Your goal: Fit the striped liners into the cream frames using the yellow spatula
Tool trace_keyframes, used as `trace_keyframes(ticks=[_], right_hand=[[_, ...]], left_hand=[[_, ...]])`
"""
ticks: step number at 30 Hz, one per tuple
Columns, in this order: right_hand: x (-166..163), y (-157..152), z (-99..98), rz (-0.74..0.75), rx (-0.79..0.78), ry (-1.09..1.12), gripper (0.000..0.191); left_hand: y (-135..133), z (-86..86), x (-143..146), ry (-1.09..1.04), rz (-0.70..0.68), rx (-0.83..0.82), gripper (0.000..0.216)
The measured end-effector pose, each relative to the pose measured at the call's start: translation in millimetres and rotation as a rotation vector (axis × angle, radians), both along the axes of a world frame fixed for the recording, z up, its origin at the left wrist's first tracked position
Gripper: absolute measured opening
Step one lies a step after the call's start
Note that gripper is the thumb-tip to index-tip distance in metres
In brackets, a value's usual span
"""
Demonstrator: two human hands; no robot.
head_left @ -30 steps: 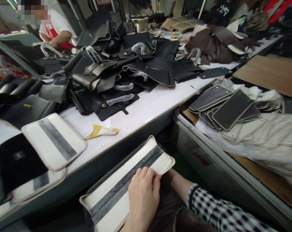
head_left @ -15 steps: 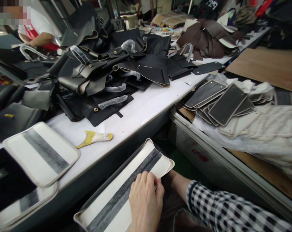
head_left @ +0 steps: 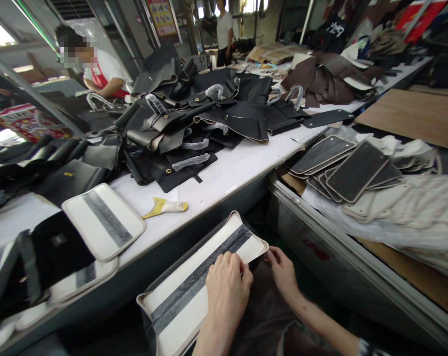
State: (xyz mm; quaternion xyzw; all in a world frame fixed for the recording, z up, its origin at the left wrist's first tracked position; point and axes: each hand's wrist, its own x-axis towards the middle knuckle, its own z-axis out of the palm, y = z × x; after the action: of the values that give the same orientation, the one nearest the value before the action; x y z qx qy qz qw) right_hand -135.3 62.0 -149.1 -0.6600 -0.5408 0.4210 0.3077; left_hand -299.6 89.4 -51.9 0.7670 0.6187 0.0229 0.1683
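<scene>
An unfinished bag (head_left: 194,282) is tilted in front of me at the table's edge. Its upward face is a white panel with a dark grey stripe, and black material shows along its sides. My left hand (head_left: 227,287) is closed over the panel's near edge, fingertips curled and partly hidden. At the far right corner, my right hand (head_left: 281,269) pinches the bag's edge between thumb and fingers. Left of the bag, a similar white panel with a grey stripe (head_left: 103,222) lies on the table, and a yellow-handled tool (head_left: 166,206), its grip wrapped in white, rests near it.
Black bag pieces with plastic-wrapped handles (head_left: 194,128) are heaped across the white table (head_left: 231,170). To the right, a bin (head_left: 301,222) holds dark panels (head_left: 357,170) and pale ones. Brown leather pieces (head_left: 328,79) lie farther back. A person in a red apron (head_left: 107,81) is across the table.
The view has shifted up and left. My right hand, earlier mostly hidden behind the bag, now shows at its corner. My left hand stays on the panel's edge.
</scene>
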Motion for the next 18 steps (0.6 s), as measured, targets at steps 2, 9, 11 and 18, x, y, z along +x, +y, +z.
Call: trace_keyframes(ticks=[2, 9, 11, 18], right_hand=[[8, -21, 5.2, -0.058, 0.178, -0.071, 0.042], [-7, -30, 12.8, 0.203, 0.857, -0.476, 0.058], [-13, -22, 10.9, 0.207, 0.871, -0.561, 0.057], [-13, -20, 9.8, 0.234, 0.893, -0.630, 0.057]], left_hand=[[-1, -0.4, -1, 0.000, -0.005, 0.012, 0.019], [-1, -4.8, -1, 0.021, -0.001, 0.068, 0.017], [-1, -4.8, 1, 0.030, -0.002, 0.074, 0.016], [-33, 5.7, -14, -0.163, 0.024, 0.203, 0.021]])
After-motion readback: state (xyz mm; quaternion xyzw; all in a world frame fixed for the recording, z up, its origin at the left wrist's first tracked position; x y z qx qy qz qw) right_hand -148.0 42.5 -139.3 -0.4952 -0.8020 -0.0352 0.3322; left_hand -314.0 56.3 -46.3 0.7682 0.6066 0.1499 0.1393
